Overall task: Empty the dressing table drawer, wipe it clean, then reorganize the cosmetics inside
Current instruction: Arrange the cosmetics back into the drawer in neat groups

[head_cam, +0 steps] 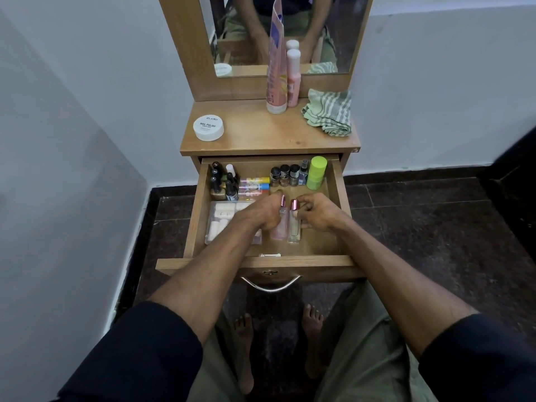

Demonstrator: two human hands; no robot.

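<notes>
Both hands reach into the drawer (pixel 197 216): my left hand (pixel 262 211) grips one pink perfume bottle (pixel 280 224), my right hand (pixel 314 211) pinches one clear perfume bottle (pixel 294 230); caps point toward the mirror (pixel 333 30).

1. Mirror (pixel 249 30): upright in a wooden frame along the back edge of the table top; its glass reflects the items standing in front of it.
2. White wall (pixel 87 82): runs behind and to the left of the table, meeting in a corner.
3. Second white wall section (pixel 449 97): to the right of the table, reaching down to the floor.
4. Dark speckled floor (pixel 435 227): stone-like tiles with visible joints, under and around the table.
5. Dark skirting strip (pixel 406 173): along the foot of the right wall.
6. Black object (pixel 516 184): at the right frame edge, blurred, cannot identify.
</notes>
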